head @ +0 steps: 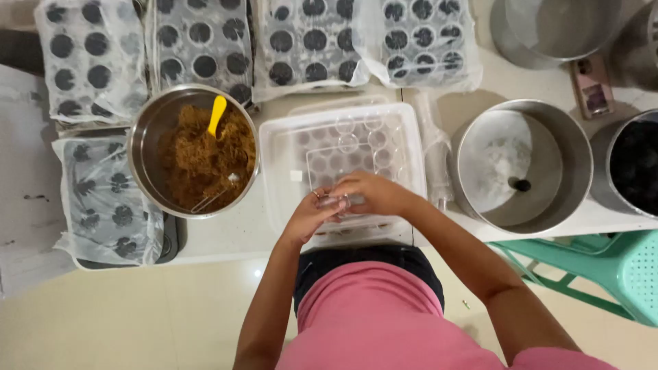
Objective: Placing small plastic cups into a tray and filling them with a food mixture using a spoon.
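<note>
1. The left hand (308,216) and the right hand (370,194) meet over the near edge of a clear plastic tray (404,137) with round cups, fingers curled in together around something small and clear between them (what exactly, I cannot tell).
2. That tray sits on the white worktop (219,233) directly in front of the person, its front rim partly hidden by both hands and wrists.
3. Just left of the tray stands a steel bowl (147,147) of brown shredded filling (199,164), with a yellow-handled utensil (217,114) stuck in it.
4. Further left, a bagged mould tray (103,199) holds dark round pieces under plastic.
5. To the right, a rolled clear bag (433,147) lies between the tray and a large steel pan (572,161), which holds one small dark piece (522,185).
6. At the far right edge, another pan (637,164) holds dark contents; a green plastic stool (617,274) stands below it.
7. Along the far side, four bagged trays (199,41) of dark rounds line up.
</note>
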